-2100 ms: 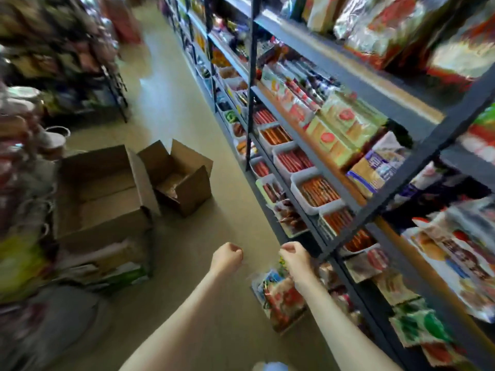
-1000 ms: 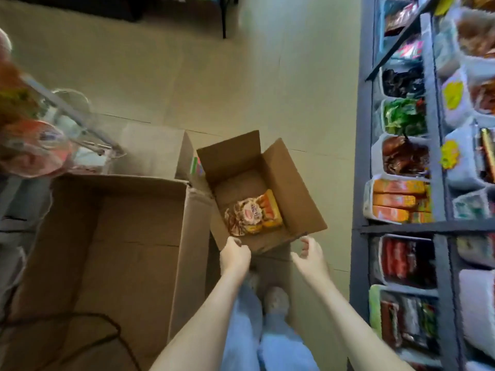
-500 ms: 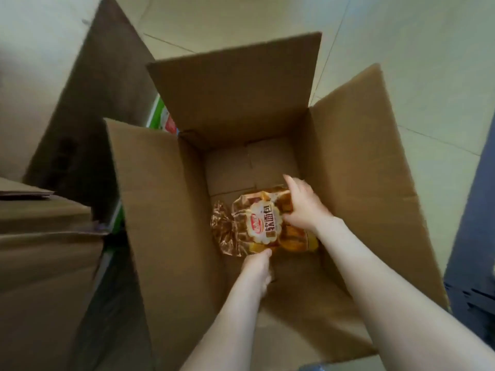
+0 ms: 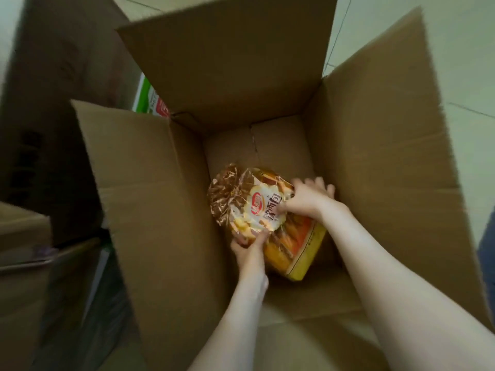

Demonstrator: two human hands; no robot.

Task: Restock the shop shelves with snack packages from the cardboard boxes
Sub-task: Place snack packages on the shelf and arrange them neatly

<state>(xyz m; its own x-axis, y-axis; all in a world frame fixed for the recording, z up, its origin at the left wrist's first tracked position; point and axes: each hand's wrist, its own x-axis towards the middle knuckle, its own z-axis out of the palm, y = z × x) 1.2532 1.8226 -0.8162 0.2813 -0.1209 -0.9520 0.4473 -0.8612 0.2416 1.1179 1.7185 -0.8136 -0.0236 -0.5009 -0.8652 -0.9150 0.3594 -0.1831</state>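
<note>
Head view: looking down into an open box, both forearms reaching in.
Large cardboard box [image 4: 32,277]: far left, blurred, just beside the open box.
Green-and-white carton [image 4: 148,99]: a corner shows in the gap between the two boxes, far left.
Open cardboard box [image 4: 160,199]: centre, four flaps folded outward, brown interior.
Left hand [image 4: 247,245]: fingers curled on the near left edge of the package, gripping it.
Bread package [image 4: 270,223]: clear and orange wrapper with a round label, lying on the box bottom, its yellow end toward the near right.
Right hand [image 4: 308,199]: on the far right end of the package, thumb on the label, fingers spread over the edge.
Tiled floor [image 4: 466,62]: pale, far right.
</note>
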